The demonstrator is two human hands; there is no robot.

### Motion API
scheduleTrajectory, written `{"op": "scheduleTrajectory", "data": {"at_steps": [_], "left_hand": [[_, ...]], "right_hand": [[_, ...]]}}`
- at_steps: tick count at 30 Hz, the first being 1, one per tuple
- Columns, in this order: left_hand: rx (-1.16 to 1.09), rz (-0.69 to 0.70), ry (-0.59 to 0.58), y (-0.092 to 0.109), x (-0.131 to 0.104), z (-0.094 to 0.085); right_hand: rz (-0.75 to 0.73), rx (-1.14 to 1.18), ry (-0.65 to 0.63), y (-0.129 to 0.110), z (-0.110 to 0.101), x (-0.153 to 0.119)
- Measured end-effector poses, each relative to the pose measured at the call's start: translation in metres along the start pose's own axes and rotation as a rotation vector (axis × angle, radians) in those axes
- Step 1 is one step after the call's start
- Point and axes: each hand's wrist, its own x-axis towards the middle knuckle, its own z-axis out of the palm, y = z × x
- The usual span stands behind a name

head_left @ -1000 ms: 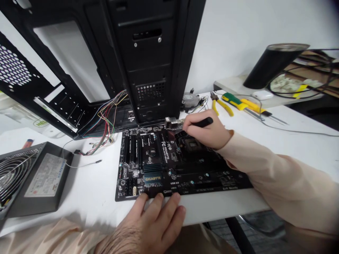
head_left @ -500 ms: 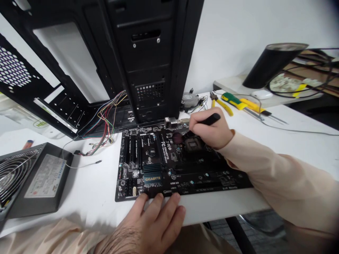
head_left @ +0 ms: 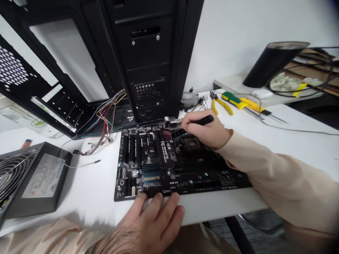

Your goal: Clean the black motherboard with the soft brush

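Note:
A black Gigabyte motherboard (head_left: 185,181) lies flat on the white table, its front edge near me. Fingers apart, my left hand (head_left: 156,220) rests its fingertips on the board's front edge and holds nothing. My right hand (head_left: 205,128) is closed around the black handle of a brush (head_left: 202,120). The reddish-brown bristles, somewhat blurred, point left over the back middle of the board, beside the CPU socket (head_left: 192,144). Whether the bristles touch the surface cannot be made out.
Behind the board stands a black computer case (head_left: 150,67) with loose coloured wires (head_left: 106,120). A power supply (head_left: 42,181) sits at left. Pliers (head_left: 221,103), screwdrivers (head_left: 245,102) and a small fan cooler (head_left: 190,100) lie at the back right, near a black cylinder (head_left: 274,65).
My right hand and the brush have shifted a little to the left over the motherboard. My left hand stays at the front edge.

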Motion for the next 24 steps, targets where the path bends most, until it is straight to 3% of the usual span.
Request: {"op": "scheduleTrajectory", "data": {"at_steps": [24], "left_hand": [[0.032, 0.027, 0.017, -0.0027, 0.0009, -0.0006]], "right_hand": [[-0.014, -0.063, -0.028, -0.0023, 0.0018, 0.0011]]}}
